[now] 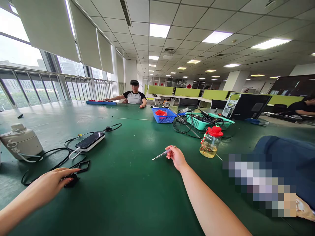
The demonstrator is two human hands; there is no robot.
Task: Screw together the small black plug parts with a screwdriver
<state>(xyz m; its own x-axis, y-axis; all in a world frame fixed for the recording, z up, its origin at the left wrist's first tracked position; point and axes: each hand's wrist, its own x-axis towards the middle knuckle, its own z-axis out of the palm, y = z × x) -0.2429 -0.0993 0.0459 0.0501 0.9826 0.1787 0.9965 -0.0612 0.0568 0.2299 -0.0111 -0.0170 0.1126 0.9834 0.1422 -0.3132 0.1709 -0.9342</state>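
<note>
On the left of the green table, my left hand (50,184) has its fingers and thumb closed on a small black part (72,181), whose kind I cannot make out. Just beyond the fingertips lies a thin black rectangular frame (84,166). My right hand (176,157) grips the clear handle of a slim screwdriver (160,155) near the middle of the table. The metal tip points left and slightly down, apart from the black part. My hand partly hides the handle.
A white phone-like device (90,141) with a cable lies beyond my left hand, near a pale box-shaped device (21,142). Right of my right hand stands a red-lidded bottle (210,144). Blue basket (164,117) and green basket (197,123) hold clutter. Another person (134,95) sits opposite.
</note>
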